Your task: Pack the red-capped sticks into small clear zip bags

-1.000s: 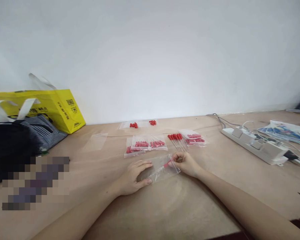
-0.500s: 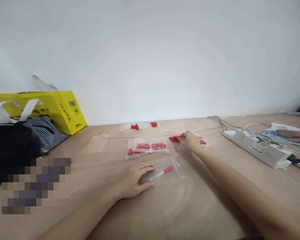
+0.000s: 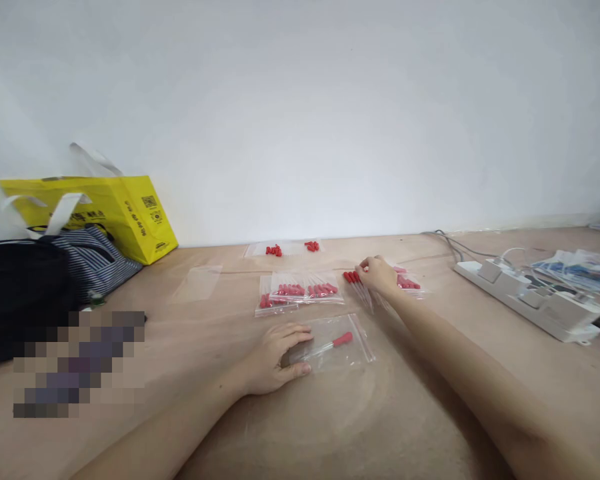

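My left hand (image 3: 280, 359) lies on a clear zip bag (image 3: 363, 350), thumb and fingers spread on its near left end. Inside that bag is one dropper (image 3: 343, 339) with a red rubber bulb and a clear stem. Farther right, my right hand (image 3: 379, 277) pinches at the bulb end of a row of droppers (image 3: 351, 277); the fingertips hide the one between them. Several red bulbs of the row show left of the hand. Beside the row, to the left, overlapping zip bags (image 3: 300, 300) hold several droppers each.
Another bag of droppers (image 3: 409, 283) lies behind my right wrist. Toward the wall are more red-bulbed droppers (image 3: 273, 251) on clear plastic. A flat clear bag (image 3: 197, 283) lies left. A power strip (image 3: 530, 300) with cables stands right; a yellow bag (image 3: 130, 220) and black bag (image 3: 25, 300) stand left.
The view has shifted slightly, so things sit a little farther right. Both hands keep nearly the same places. Another person's hand at the right edge has gone from view.
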Available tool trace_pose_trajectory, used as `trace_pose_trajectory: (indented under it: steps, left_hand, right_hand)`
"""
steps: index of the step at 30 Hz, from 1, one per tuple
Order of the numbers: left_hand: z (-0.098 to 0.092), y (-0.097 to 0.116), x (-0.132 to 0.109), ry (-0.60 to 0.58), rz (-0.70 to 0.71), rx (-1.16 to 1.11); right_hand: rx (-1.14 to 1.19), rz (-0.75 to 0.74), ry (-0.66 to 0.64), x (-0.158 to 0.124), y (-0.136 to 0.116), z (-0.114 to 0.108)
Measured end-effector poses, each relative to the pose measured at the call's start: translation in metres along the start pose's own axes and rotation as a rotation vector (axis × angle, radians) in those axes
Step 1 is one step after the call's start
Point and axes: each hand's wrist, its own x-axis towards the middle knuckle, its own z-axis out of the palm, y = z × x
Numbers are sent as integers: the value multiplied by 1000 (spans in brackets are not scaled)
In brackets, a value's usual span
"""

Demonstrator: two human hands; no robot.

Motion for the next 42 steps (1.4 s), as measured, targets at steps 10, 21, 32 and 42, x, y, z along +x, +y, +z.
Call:
trace_pose_trajectory:
  steps: [10, 21, 32, 42]
  left_hand:
    - [0, -2, 1, -3, -7, 24]
    - [-2, 1, 2, -29, -28, 44]
    - [0, 0, 1, 6, -21, 33]
    - [-1, 0, 1, -6, -16, 59]
  right_hand:
    - [1084, 123, 34, -56, 37, -10]
    - [1124, 227, 135, -72, 44, -8]
    - [1285, 217, -5, -98, 21, 1]
    - [1126, 171, 195, -85, 34, -7]
